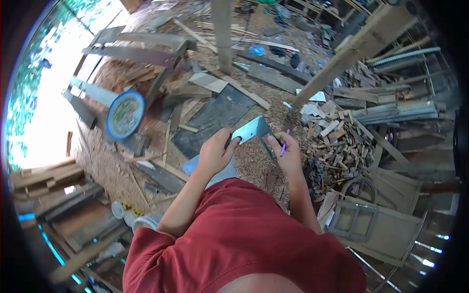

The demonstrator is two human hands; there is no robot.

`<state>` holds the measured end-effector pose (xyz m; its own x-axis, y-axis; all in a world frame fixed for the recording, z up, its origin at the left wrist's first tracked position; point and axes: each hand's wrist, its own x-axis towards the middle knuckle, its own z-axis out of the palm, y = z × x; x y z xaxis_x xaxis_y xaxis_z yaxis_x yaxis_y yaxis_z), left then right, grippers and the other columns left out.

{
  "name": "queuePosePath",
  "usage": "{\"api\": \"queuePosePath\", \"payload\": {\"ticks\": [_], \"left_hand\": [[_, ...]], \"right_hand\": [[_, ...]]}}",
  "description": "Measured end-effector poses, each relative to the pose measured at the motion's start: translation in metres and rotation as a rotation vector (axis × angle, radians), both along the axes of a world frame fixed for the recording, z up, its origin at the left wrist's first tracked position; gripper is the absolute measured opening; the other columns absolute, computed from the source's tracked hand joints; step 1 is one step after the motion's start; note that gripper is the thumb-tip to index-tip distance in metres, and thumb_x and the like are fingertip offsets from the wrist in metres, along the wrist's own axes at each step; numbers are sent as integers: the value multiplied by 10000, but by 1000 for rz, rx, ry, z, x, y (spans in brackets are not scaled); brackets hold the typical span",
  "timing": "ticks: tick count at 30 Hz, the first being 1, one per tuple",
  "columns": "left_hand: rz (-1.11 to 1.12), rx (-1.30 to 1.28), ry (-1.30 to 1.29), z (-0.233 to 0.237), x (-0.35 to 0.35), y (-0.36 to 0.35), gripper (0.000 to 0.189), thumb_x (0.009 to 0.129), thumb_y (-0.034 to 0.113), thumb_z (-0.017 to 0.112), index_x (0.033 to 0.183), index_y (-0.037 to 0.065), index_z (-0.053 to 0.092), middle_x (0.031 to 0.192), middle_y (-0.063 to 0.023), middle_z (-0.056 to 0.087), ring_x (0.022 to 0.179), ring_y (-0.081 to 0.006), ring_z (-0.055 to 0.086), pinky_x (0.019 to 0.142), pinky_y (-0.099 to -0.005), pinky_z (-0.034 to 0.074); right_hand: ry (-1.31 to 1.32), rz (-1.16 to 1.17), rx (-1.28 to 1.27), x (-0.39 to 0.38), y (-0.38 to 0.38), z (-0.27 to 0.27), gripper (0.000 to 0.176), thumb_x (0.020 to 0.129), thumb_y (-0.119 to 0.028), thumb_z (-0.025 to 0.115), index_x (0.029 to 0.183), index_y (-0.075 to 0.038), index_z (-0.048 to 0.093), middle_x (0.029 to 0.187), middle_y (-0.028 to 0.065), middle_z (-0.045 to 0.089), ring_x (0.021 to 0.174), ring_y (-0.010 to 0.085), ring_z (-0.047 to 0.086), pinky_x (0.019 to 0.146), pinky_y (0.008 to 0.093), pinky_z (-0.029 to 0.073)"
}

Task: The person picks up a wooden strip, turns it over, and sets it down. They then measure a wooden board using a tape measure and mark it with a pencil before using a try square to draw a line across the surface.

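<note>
In front of my red shirt, both hands hold an L-shaped metal square (250,129). One leg is pale and shiny, the other darker. My left hand (213,152) pinches the end of the shiny leg between thumb and fingers. The lower part of the darker leg is gripped by my right hand (288,155). A purple pen (283,149) also sits between the fingers of that hand, pointing up. Below the square, the ground is covered with wood chips.
A dark flat board (215,119) lies on the ground ahead. A round blue-rimmed tray (125,115) stands left, near a wooden frame. Wood offcuts (337,146) are heaped right, beside a slanted post (351,53). An upright post (223,39) rises ahead. Planks (53,176) are stacked left.
</note>
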<state>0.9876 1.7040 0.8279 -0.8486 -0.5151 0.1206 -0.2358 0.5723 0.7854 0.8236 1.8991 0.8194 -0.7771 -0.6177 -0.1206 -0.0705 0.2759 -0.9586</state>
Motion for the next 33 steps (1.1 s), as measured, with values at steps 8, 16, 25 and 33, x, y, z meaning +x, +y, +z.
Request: {"api": "queuePosePath", "payload": {"ticks": [8,16,25,33], "left_hand": [[-123,214,-19,-65,-230,-86,112,1049,147,689,1101,48,676,918,-177,655,792,-342,674,725,-429,530],[-228,303,60,-94,-518,-203,169,1052,135,692,1159,5,674,1000,-186,679,857,-356,690,770,-414,547],[-89,718,316,-61,-782,-292,167,1095,137,679,1192,2,661,961,-66,665,894,-135,629,800,-332,532],[117,616,330,-88,-1001,-424,119,1104,132,669,1109,21,626,929,-39,642,873,-97,607,812,-294,520]], "right_hand": [[70,-226,17,-187,-77,-53,174,1092,-167,724,1155,-5,733,915,-9,683,842,73,588,755,268,482],[187,-228,78,-446,-195,-82,156,1093,-159,711,1147,-12,717,931,18,666,858,101,592,793,281,496],[97,-379,-208,-716,-325,-17,283,879,-42,925,1102,-41,750,1019,0,732,885,87,673,763,237,528],[99,-140,-170,-974,-473,-38,246,924,-35,884,1130,-32,749,997,-13,722,891,79,656,795,238,525]]}}
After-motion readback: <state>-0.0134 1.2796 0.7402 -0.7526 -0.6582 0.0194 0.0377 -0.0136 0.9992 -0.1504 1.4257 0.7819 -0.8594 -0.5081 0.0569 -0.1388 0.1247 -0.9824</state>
